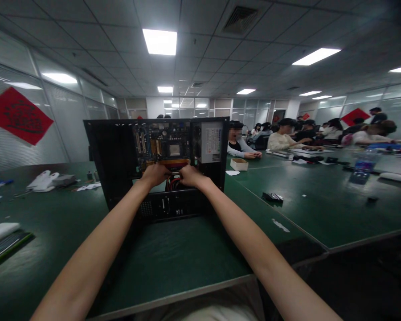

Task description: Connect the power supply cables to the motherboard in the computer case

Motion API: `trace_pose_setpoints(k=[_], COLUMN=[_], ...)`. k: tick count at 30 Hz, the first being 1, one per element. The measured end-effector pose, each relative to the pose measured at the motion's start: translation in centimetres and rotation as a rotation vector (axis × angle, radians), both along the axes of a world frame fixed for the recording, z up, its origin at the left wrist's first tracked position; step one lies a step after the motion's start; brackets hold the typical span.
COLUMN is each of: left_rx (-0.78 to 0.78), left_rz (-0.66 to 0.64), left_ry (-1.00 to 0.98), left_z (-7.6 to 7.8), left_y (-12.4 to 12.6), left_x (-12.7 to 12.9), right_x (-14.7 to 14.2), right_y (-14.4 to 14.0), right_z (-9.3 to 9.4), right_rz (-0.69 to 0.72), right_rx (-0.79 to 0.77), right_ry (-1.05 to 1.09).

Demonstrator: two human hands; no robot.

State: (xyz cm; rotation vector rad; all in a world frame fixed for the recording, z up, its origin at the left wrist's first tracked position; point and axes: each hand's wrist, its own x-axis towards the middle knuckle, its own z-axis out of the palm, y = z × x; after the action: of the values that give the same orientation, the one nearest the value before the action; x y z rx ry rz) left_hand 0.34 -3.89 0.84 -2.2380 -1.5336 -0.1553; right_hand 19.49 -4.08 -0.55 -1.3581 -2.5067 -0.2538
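A black computer case [108, 165] stands on the green table before me with its side open. Inside it are a motherboard [173, 140] and, at the upper right, a silver power supply [212, 139]. My left hand [156, 174] reaches in at the motherboard's lower edge, fingers curled. Close beside it, my right hand [192, 175] also has bent fingers at the same edge, by orange memory slots [178, 163]. Red and black cables [174, 183] hang just below and between the hands. Both sets of fingertips are partly hidden, so what they pinch cannot be made out.
Small black parts [272, 198] and a paper scrap [280, 225] lie to the right. A small open box [239, 164] and a water bottle [364, 162] stand farther off. White bags [45, 180] and a green-edged tray [8, 249] are at left. Several people sit beyond.
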Motion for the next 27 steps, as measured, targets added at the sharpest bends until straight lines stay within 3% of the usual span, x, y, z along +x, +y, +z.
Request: trace_pose_setpoints(k=[13, 27], left_rx=[0.039, 0.012], left_rz=[-0.021, -0.014], left_ry=[-0.020, -0.072], left_z=[0.15, -0.09], left_y=[-0.40, -0.37], left_x=[0.94, 0.46], right_x=[-0.22, -0.46], right_y=[-0.03, 0.84], right_z=[0.06, 0.35], right_rz=[0.035, 0.179], right_rx=[0.032, 0.189], right_ry=[0.031, 0.001])
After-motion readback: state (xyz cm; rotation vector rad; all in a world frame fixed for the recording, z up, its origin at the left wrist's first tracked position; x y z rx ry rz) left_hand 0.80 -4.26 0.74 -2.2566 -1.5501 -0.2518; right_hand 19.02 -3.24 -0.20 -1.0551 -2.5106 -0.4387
